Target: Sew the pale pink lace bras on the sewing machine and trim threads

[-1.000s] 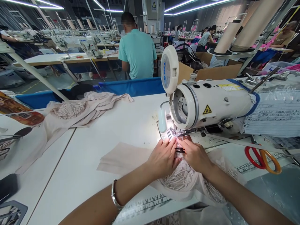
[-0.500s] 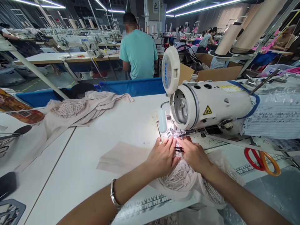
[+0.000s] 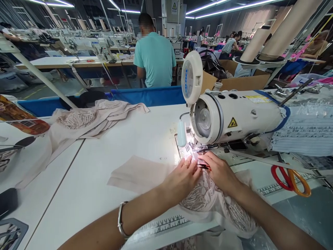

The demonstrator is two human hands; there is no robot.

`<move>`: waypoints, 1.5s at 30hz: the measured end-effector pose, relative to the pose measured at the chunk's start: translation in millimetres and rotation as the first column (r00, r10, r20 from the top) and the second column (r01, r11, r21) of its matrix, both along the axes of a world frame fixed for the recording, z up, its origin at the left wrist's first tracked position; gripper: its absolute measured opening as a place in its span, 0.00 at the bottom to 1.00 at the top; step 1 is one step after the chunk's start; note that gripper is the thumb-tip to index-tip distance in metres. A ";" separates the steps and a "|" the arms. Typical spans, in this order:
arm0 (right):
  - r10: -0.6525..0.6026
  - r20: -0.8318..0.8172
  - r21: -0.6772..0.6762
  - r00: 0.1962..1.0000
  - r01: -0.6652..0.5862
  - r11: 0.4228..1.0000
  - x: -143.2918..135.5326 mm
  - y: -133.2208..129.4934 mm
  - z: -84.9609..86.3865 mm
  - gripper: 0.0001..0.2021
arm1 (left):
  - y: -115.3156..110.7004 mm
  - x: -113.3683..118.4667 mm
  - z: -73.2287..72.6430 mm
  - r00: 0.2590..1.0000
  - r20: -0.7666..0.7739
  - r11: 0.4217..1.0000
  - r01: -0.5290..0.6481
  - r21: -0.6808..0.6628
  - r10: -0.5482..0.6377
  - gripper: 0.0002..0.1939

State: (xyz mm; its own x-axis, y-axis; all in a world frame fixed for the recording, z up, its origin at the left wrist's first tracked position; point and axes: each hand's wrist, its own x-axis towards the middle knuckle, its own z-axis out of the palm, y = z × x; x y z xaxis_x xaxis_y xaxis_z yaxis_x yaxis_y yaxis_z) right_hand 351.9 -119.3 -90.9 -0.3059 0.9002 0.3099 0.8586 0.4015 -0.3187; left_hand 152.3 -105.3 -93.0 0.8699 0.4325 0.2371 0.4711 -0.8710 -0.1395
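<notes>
A white sewing machine [image 3: 234,114] stands on the white table [image 3: 109,173], its lamp lighting the needle area [image 3: 191,150]. My left hand [image 3: 182,178] presses flat on a pale pink lace garment [image 3: 213,205] just in front of the needle. My right hand [image 3: 218,172] lies beside it, fingertips pinching the fabric edge together with a small dark red-black piece [image 3: 204,166]. The two hands nearly touch. The garment spills toward me over the table's edge, and a beige fabric panel [image 3: 137,173] extends to the left.
A heap of pink lace garments [image 3: 85,121] lies at the back left. Red and orange scissors [image 3: 291,177] rest to the right. Papers [image 3: 304,132] hang over the machine. A person in a teal shirt [image 3: 155,59] sits with back turned beyond a blue bin wall [image 3: 148,95].
Both hands have slid the lace a little to the right and toward the needle; my left hand has flattened out on the fabric. The view has shifted slightly.
</notes>
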 end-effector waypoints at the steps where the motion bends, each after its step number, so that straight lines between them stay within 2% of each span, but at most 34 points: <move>1: 0.015 0.003 0.002 1.000 -0.015 1.000 0.3 0.7 -0.3 0.21 | 1.0 -1.2 0.9 1.000 0.009 0.999 -0.001 -0.037 0.001 0.15; 6: 0.024 0.095 0.004 0.995 -0.024 1.000 -5.9 6.9 3.1 0.24 | 15.7 -8.4 7.9 0.998 0.059 0.984 0.019 -0.179 -0.009 0.08; 11: -0.027 0.192 0.029 0.981 0.022 0.999 -14.4 15.5 6.9 0.17 | 30.2 -18.0 18.6 0.994 0.099 0.969 0.063 -0.239 -0.041 0.12; 16: -0.085 0.255 0.060 0.963 0.073 0.996 -18.0 24.0 10.0 0.12 | 32.6 -21.0 23.7 0.991 0.132 0.960 0.049 -0.276 -0.013 0.09; 19: -0.151 0.212 0.085 0.966 0.135 0.987 -14.9 12.5 16.8 0.14 | 28.7 -17.0 19.3 0.991 0.136 0.980 0.030 -0.197 -0.003 0.17; 21: -0.193 0.181 0.109 0.964 0.175 0.978 -11.1 -5.1 19.1 0.12 | 24.6 -13.5 15.8 0.993 0.111 0.989 0.054 -0.141 -0.038 0.13; 23: -0.220 0.172 0.106 0.960 0.203 0.973 -7.6 -26.4 16.8 0.06 | 20.0 -11.3 14.4 0.992 0.078 0.986 0.112 -0.127 -0.103 0.10; 26: -0.225 0.177 0.101 0.958 0.210 0.972 -4.2 -51.2 6.5 0.10 | 14.8 -11.4 16.6 0.988 0.062 0.978 0.150 -0.144 -0.142 0.10; 29: -0.154 0.179 0.147 0.972 0.128 0.981 -0.4 -55.4 -1.7 0.14 | 13.6 -13.6 18.8 0.991 0.077 0.983 0.116 -0.139 -0.106 0.14; 32: -0.089 0.177 0.177 0.980 0.057 0.983 7.7 -41.7 -0.7 0.13 | 16.1 -14.1 16.7 0.990 0.059 0.986 0.130 -0.107 -0.125 0.13; 34: -0.090 0.167 0.119 0.982 0.070 0.990 14.0 -29.1 4.9 0.06 | 18.2 -13.6 14.1 0.990 0.050 0.984 0.135 -0.116 -0.130 0.15; 35: -0.081 0.167 0.063 0.983 0.071 0.995 16.5 -23.2 8.5 0.08 | 19.1 -13.3 13.0 0.991 0.057 0.983 0.130 -0.131 -0.123 0.16; 37: -0.031 0.200 -0.058 0.979 0.043 0.997 19.1 -13.1 15.7 0.23 | 20.4 -12.9 12.0 0.990 0.086 0.978 0.129 -0.162 -0.116 0.17; 39: 0.018 0.269 -0.141 0.963 0.021 0.990 18.3 -5.6 21.1 0.32 | 21.2 -13.0 12.1 0.985 0.115 0.973 0.151 -0.177 -0.132 0.17; 42: 0.008 0.370 -0.186 0.929 0.066 0.980 14.4 2.2 24.0 0.34 | 22.0 -13.3 13.1 0.976 0.150 0.968 0.180 -0.173 -0.155 0.16; 45: 0.006 0.400 -0.230 0.916 0.094 0.969 11.5 6.7 24.2 0.33 | 22.8 -13.2 13.5 0.968 0.197 0.967 0.189 -0.171 -0.154 0.16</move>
